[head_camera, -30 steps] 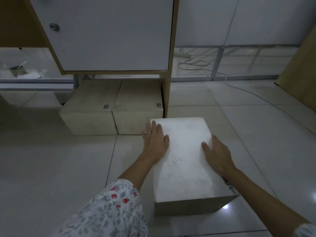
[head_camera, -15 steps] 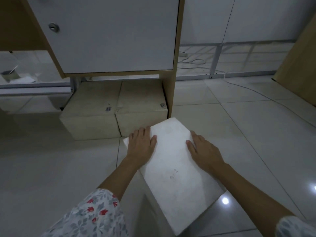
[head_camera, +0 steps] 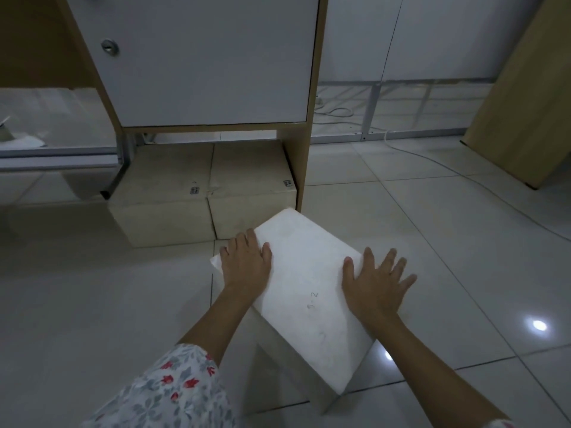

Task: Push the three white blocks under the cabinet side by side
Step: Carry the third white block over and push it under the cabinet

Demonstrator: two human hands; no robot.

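Note:
A white block (head_camera: 306, 282) marked "2-2" lies on the tiled floor, turned at an angle, its far corner close to the cabinet's wooden side panel (head_camera: 299, 168). My left hand (head_camera: 245, 264) presses flat on its left far corner. My right hand (head_camera: 375, 279) lies flat on its right edge, fingers spread past the rim. Two other blocks, the left one (head_camera: 163, 193) and the right one (head_camera: 250, 180), sit side by side beneath the white-doored cabinet (head_camera: 200, 57), their fronts sticking out a little.
A metal frame leg (head_camera: 116, 180) stands left of the two blocks. A white cable (head_camera: 432, 162) runs across the floor at the right. A wooden board (head_camera: 531, 97) leans at the far right. Open tiled floor lies left and right of the block.
The block has swung anticlockwise on the floor, from roughly straight to diagonal, and shifted left. My right hand's fingers have spread out over its edge.

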